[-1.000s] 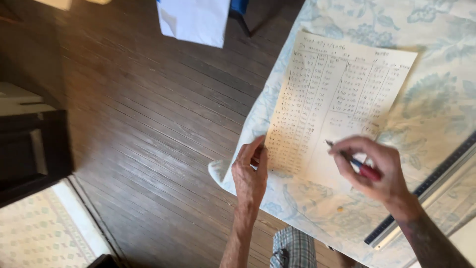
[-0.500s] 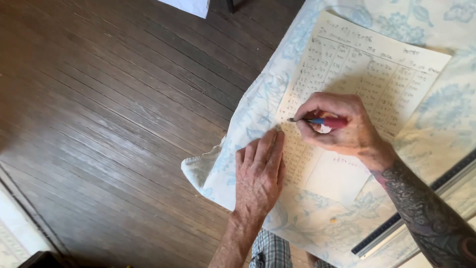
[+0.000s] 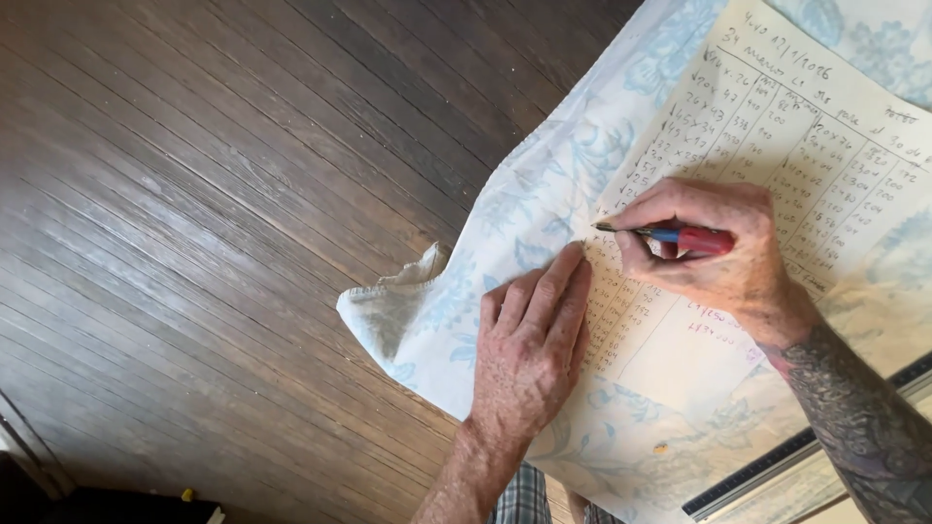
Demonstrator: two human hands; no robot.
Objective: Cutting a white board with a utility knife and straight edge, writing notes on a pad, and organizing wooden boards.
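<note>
Right now the right hand (image 3: 714, 254) pinches a pen (image 3: 670, 235) between thumb and fingers, grip closed on it, tip pointing left and touching the left edge of the sheet (image 3: 777, 194). Pen has a red barrel, a blue band and a dark tip. The forearm behind this hand is tattooed.

Left hand (image 3: 529, 344) lies flat, palm down, fingers together and extended, holding nothing. It presses on the cloth (image 3: 505, 223) and its fingertips (image 3: 568, 267) reach the lower left edge of the sheet, just below the pen tip.

Sheet is cream paper, ruled into columns filled with handwritten figures, tilted so its top runs toward the upper right. It lies on the cloth, which is pale with a blue floral print and covers the bench. 1 corner of the cloth (image 3: 388, 306) hangs off the bench edge, crumpled, over the floor (image 3: 194, 243).

Floor is dark wood planks running diagonally. A dark ruler (image 3: 777, 466) lies along the lower right, near the right forearm, apart from both hands. Checked fabric (image 3: 519, 495) shows at the bottom edge, beside the left wrist.
</note>
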